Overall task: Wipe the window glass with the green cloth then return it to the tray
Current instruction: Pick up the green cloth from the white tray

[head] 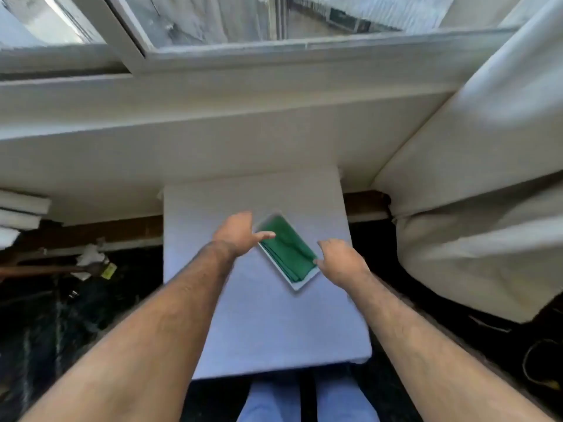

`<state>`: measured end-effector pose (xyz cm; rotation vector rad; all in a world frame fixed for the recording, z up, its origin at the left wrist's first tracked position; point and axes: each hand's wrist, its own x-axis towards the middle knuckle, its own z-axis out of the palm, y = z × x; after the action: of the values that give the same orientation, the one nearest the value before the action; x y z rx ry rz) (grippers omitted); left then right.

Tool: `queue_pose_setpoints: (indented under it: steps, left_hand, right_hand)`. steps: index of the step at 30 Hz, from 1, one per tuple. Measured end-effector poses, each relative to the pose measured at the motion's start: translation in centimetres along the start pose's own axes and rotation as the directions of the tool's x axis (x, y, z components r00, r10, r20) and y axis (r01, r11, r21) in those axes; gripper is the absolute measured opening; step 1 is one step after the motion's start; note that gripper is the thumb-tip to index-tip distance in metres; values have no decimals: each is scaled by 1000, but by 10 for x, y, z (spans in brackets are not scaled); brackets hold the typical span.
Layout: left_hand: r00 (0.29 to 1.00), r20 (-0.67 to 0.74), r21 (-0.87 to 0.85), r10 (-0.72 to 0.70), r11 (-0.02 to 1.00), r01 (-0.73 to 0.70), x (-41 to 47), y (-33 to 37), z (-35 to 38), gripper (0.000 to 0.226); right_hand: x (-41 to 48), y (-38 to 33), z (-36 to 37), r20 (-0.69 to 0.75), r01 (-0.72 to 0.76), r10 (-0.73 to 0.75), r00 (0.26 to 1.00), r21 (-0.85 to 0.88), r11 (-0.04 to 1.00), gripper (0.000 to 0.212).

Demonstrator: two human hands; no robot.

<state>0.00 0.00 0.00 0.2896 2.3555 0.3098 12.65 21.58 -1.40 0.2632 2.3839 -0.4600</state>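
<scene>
A folded green cloth (286, 248) lies inside a small white tray (297, 286), set at an angle on a white-covered table (274, 330). My left hand (239, 234) hovers at the tray's left side, fingers spread, thumb reaching over the cloth's upper edge. My right hand (341, 260) is at the tray's right side, fingertips touching the cloth's right edge near the rim. Neither hand holds anything. The window glass (237, 16) is above, in a white frame.
A wide white sill (182, 132) runs below the window. A white curtain (487, 147) hangs at the right. Stacked white pieces (18, 214) and clutter lie at the left over a dark floor (76, 315). A cable coil (542, 363) sits at lower right.
</scene>
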Motion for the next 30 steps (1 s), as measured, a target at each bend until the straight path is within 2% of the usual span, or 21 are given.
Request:
queue_pose_setpoints:
  steps: [3, 7, 10, 13, 17, 22, 25, 27, 30]
  left_hand:
    - [998, 4, -32, -60, 998, 60, 33, -8, 35, 73]
    - [999, 4, -15, -46, 999, 46, 62, -17, 79, 60]
    - [998, -46, 74, -43, 996, 46, 79, -23, 101, 46]
    - [990, -139, 201, -30, 978, 57, 92, -26, 117, 41]
    - [980, -197, 262, -30, 962, 82, 105, -26, 128, 39]
    - [974, -184, 124, -131, 980, 155, 112, -26, 130, 41]
    - [966, -181, -6, -184, 983, 186, 106, -26, 122, 40]
    - [958, -165, -122, -233, 969, 215, 98, -26, 115, 37]
    - [952, -104, -386, -288, 894, 228, 80, -29, 104, 17]
  right_hand:
    - [26, 9, 39, -14, -35, 35, 999, 19, 999, 37]
    - [56, 14, 85, -67, -70, 70, 995, 0, 998, 26]
    - [74, 18, 104, -97, -110, 113, 989, 33, 993, 27]
    - [85, 23, 117, -135, -133, 136, 982, 32, 991, 20]
    - [95, 26, 121, -156, -155, 159, 975, 41, 987, 13]
    - [97, 22, 117, -166, -221, 251, 954, 178, 959, 18]
    - [90, 18, 108, -164, -205, 262, 951, 297, 932, 20]
    - [83, 15, 101, -140, -182, 260, 955, 415, 891, 16]
    - [73, 12, 88, -95, -166, 276, 956, 600, 782, 15]
